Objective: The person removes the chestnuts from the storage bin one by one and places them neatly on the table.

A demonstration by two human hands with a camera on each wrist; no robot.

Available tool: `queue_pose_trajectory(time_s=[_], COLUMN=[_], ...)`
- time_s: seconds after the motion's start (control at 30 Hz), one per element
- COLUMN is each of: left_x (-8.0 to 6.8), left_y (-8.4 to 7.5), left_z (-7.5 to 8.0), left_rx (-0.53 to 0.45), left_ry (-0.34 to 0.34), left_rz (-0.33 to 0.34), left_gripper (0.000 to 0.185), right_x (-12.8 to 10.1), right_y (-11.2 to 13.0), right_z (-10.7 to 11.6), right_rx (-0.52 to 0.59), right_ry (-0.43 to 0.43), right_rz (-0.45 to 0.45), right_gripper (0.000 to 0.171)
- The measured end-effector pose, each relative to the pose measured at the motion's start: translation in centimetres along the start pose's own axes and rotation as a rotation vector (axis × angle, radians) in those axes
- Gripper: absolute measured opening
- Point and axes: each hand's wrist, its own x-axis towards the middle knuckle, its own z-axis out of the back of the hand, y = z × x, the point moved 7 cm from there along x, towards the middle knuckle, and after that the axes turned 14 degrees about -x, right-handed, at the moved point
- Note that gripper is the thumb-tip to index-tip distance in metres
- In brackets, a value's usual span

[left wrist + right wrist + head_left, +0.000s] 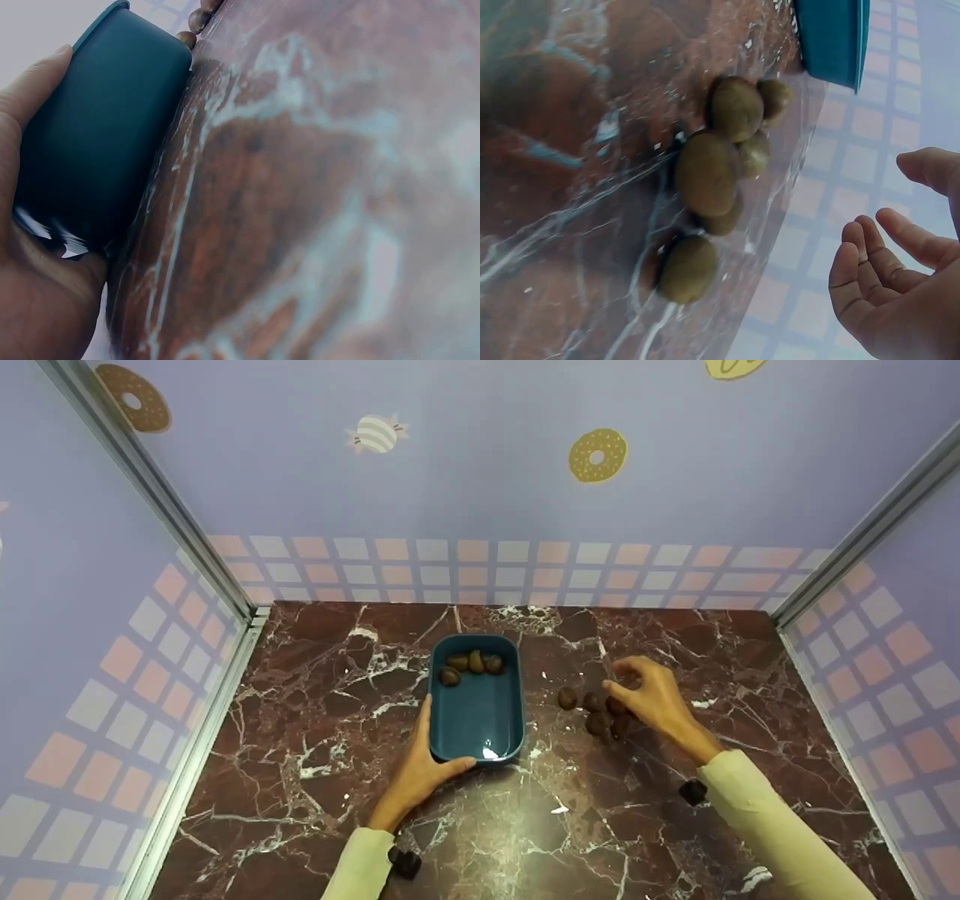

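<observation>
Gripping teal rectangular box at centre with left hand, right hand half-spread, empty, near brown rounded fruits, centre-right

High head view facing down, low close wrist views, tray shared

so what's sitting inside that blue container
Four brown rounded pieces lie toward the far end of the blue container; the rest of its visible floor looks bare. What's directly beneath them is covered, so I can't tell.
</observation>
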Motion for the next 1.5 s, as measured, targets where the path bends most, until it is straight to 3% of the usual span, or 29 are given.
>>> queue_pose_trajectory(time_s=[0.53,1.2,1.5], left_x=[-0.1,0.0,0.1], left_y=[0.1,0.1,0.0], left_z=[0.0,0.0,0.0], left_rx=[0.006,0.017,-0.005], left_ry=[-0.008,-0.011,-0.006], left_rz=[0.007,0.017,-0.012], left_gripper=[0.137,0.133,0.133], right_x=[2.3,4.3,5.1], right_y=[5.6,10.6,12.6], right_z=[-2.6,-6.4,-8.1], right_rx=[0.025,0.051,0.126], right_ry=[0.071,0.166,0.205], right_rz=[0.128,0.264,0.275], right_gripper=[0.037,0.038,0.039])
